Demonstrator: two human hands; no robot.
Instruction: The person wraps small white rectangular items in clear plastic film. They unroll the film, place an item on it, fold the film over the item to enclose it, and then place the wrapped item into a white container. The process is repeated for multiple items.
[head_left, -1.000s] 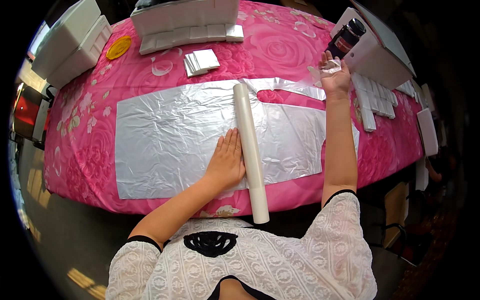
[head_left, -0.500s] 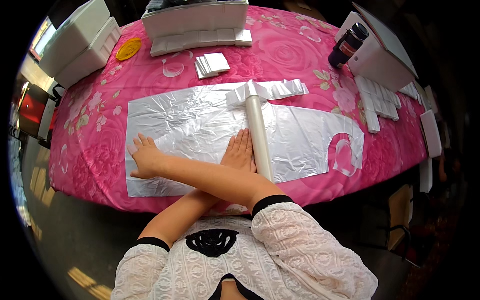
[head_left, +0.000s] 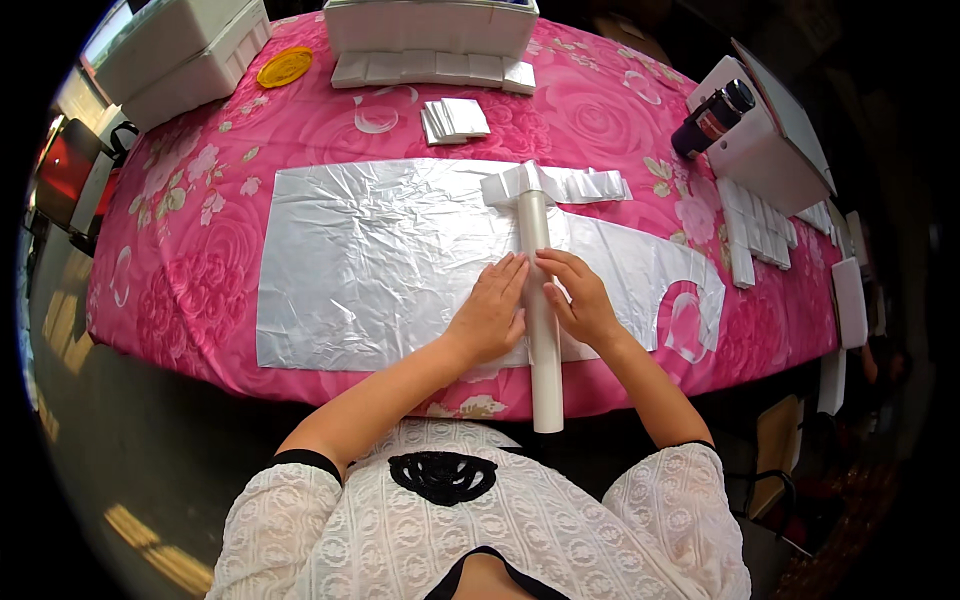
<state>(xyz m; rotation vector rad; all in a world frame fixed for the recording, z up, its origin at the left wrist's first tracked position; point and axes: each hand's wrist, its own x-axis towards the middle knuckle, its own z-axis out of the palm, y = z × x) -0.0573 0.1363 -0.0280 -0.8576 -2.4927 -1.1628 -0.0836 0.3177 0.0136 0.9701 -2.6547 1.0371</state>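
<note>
A silvery-white plastic bag [head_left: 350, 265], creased and laid flat, spreads over the table with a curved handle cut-out at its right end. Across it lies a long white tube [head_left: 541, 310], its near end sticking out past the table edge. My left hand [head_left: 490, 310] rests flat on the bag, fingers stretched together with their tips against the tube's left side. On the other side is my right hand [head_left: 580, 300], its fingers apart and bent toward the tube, the tips at its edge. A folded strip [head_left: 585, 186] of the same plastic runs over the tube's far end.
Beyond the bag lie a small stack of folded white packets [head_left: 456, 120] and a row of them [head_left: 430, 68] before a white box [head_left: 430, 28]. A yellow disc [head_left: 285, 67] and foam boxes [head_left: 190, 60] stand far left. At right are a dark bottle [head_left: 712, 118], a white case [head_left: 765, 130] and more packets [head_left: 755, 230].
My right hand has come back from the bag's left end to the tube's right side, so my arms no longer cross. My left hand stays at the tube's left side.
</note>
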